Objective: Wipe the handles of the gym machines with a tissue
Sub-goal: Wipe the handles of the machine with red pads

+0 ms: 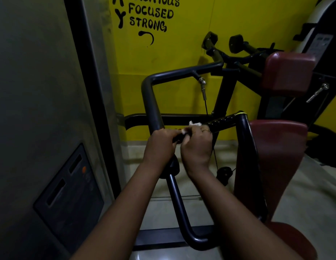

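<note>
A black textured machine handle slants down from upper right to lower left in the middle of the view. My left hand grips its lower end, next to the bent black frame tube. Just to the right, my right hand is wrapped around the handle with a white tissue pressed against it. Only small bits of the tissue poke out above my fingers and between my two hands. The part of the handle under my hands is hidden.
A maroon padded backrest and seat stand at the right. A grey weight-stack cover fills the left. A cable with a metal clip hangs behind the handle. Beyond is a yellow wall with painted words, and below lies a pale tiled floor.
</note>
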`<act>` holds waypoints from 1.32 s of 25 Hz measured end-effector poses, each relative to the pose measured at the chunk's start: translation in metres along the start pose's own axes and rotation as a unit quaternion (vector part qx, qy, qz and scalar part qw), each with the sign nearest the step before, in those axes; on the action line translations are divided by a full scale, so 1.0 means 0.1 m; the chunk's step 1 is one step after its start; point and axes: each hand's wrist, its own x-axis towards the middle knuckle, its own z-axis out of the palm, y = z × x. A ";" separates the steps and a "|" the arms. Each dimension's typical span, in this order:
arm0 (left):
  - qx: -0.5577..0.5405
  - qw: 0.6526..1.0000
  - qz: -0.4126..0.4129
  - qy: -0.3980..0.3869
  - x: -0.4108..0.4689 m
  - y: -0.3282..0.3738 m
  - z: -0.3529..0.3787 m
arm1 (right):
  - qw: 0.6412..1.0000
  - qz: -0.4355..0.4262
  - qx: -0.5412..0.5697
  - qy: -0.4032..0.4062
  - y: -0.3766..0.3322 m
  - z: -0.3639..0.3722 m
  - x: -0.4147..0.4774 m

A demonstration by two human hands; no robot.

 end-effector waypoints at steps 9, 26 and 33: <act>-0.012 1.000 -0.012 -0.010 -0.01 -0.04 0.02 | 0.966 0.195 0.172 0.007 -0.17 0.01 -0.20; 0.002 0.999 -0.043 -0.017 0.00 0.00 0.02 | 0.714 0.517 0.458 -0.114 0.17 -0.04 0.26; 0.001 0.998 -0.041 -0.050 0.07 -0.05 0.04 | 0.685 0.541 0.475 -0.115 0.20 -0.13 0.30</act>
